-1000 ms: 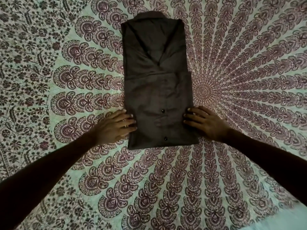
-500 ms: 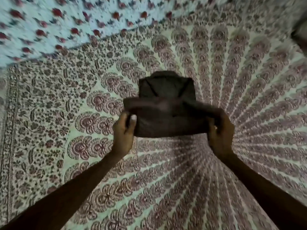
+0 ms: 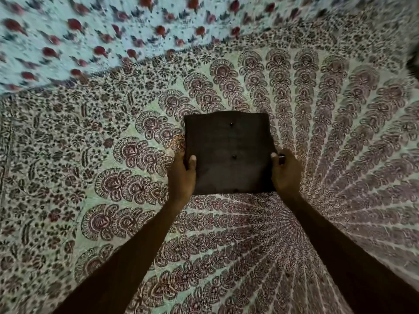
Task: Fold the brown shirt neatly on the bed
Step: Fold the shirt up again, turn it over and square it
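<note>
The bed (image 3: 95, 159), spread with a pale green sheet printed in maroon fan motifs, fills the view. A light floral cloth (image 3: 68, 30) with red buds lies along its far edge. Near the middle is the brown fabric shirt (image 3: 229, 141), folded into a compact square (whether it rests fully on the sheet or is slightly raised, I cannot tell). The left hand (image 3: 181, 180) and right hand (image 3: 286, 175) clamp its opposite side edges, thumbs on top, the fingers hidden beneath. Small dark buttons (image 3: 234, 157) run down the centre. It looks soft, light and floppy; holding both sides should keep the layers from sliding.
</note>
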